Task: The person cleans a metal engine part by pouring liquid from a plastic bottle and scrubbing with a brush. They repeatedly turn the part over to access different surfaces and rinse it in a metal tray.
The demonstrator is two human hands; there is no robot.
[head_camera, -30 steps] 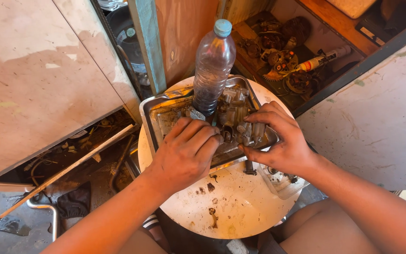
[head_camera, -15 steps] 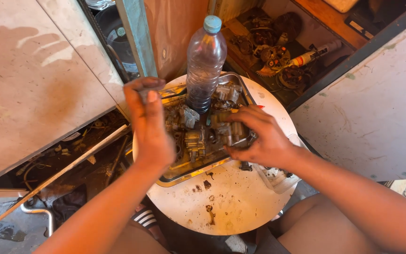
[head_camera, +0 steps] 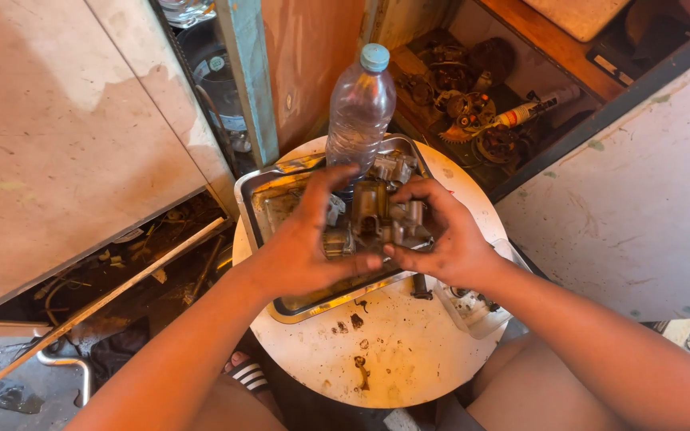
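Observation:
A grimy metal carburettor-like part (head_camera: 377,219) is lifted above a metal tray (head_camera: 269,209) that rests on a round white stool top (head_camera: 409,351). My left hand (head_camera: 305,247) grips the part from the left, thumb under it. On the part's right side, my right hand (head_camera: 445,235) holds it with fingers curled over the top. A clear plastic bottle with a blue cap (head_camera: 361,100) stands upright at the tray's far edge, just behind the part.
Small dark bits and a bolt (head_camera: 421,286) lie on the stool top. A small clear plastic container (head_camera: 473,307) sits at its right edge. Rusty gears and a tube (head_camera: 533,108) fill an open compartment at the back right. A pale cabinet panel (head_camera: 65,136) is left.
My left hand came back from the tray's left rim to the part. Both hands have lifted the part up out of the tray.

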